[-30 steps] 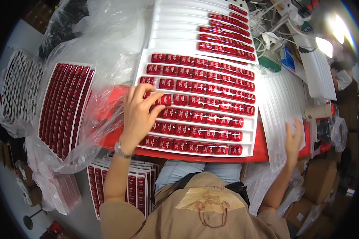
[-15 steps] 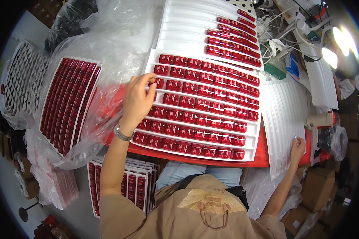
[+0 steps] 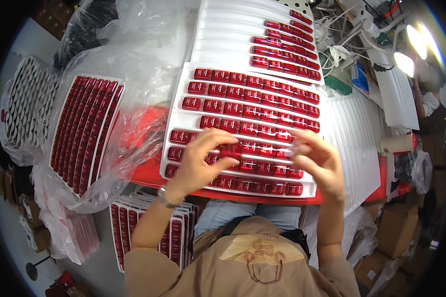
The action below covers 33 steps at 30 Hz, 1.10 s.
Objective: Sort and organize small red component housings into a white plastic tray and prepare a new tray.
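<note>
My left hand (image 3: 203, 158) is closed in a pinch over the white tray (image 3: 169, 148). Between its thumb and fingers sits a small glossy red piece (image 3: 231, 149), lifted above the rows. Across from it, my right hand (image 3: 318, 161) has curled fingers and thumb pinched toward the left hand. Something small and pale shows at its fingertips, too blurred to name. Beneath both hands, rows of the same red pieces (image 3: 250, 113) with pale print lie in the tray's grooves. In the fourth row from the top, the leftmost spot is bare.
Beyond stands a second white tray (image 3: 223, 37), partly filled. To the right lie clear ribbed sheets (image 3: 354, 143). A bagged tray of red pieces (image 3: 84, 131) sits on the left, with stacked trays (image 3: 148, 227) below the red table edge (image 3: 148, 175). Lamps (image 3: 406, 62) and cables are at upper right.
My left hand has taken a red piece from the fourth row's left end and moved right and nearer. The right hand has come from the clear sheets to over the tray.
</note>
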Each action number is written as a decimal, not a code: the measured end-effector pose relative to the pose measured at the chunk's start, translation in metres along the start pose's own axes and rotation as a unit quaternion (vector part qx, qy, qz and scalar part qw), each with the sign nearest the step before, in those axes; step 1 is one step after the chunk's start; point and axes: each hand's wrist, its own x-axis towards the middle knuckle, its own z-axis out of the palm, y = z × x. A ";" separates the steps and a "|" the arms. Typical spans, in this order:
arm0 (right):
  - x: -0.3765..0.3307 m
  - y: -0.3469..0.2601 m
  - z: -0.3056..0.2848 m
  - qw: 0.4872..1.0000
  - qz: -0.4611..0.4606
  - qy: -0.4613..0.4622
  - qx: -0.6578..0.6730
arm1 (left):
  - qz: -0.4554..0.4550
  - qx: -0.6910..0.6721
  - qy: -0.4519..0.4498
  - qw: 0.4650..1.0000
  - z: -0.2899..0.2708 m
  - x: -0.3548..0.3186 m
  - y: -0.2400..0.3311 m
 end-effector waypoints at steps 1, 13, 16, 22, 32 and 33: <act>0.011 0.003 0.010 0.996 -0.075 -0.038 -0.028 | -0.024 -0.073 0.011 0.997 0.010 -0.004 0.003; 0.025 0.000 0.035 0.885 -0.311 -0.177 -0.298 | -0.160 -0.532 0.010 0.832 0.028 -0.033 0.005; -0.011 0.009 -0.023 0.942 -0.205 0.021 -0.265 | -0.123 -0.166 0.096 0.974 -0.009 -0.018 -0.009; -0.158 0.095 -0.249 0.623 0.134 0.430 -0.640 | -0.031 0.236 0.027 0.971 -0.049 0.007 -0.051; -0.189 0.121 -0.231 0.630 0.200 0.393 -0.639 | -0.116 0.357 0.051 0.926 -0.041 0.060 -0.087; -0.188 0.118 -0.227 0.622 0.208 0.403 -0.638 | -0.158 0.309 0.062 0.936 -0.035 0.061 -0.092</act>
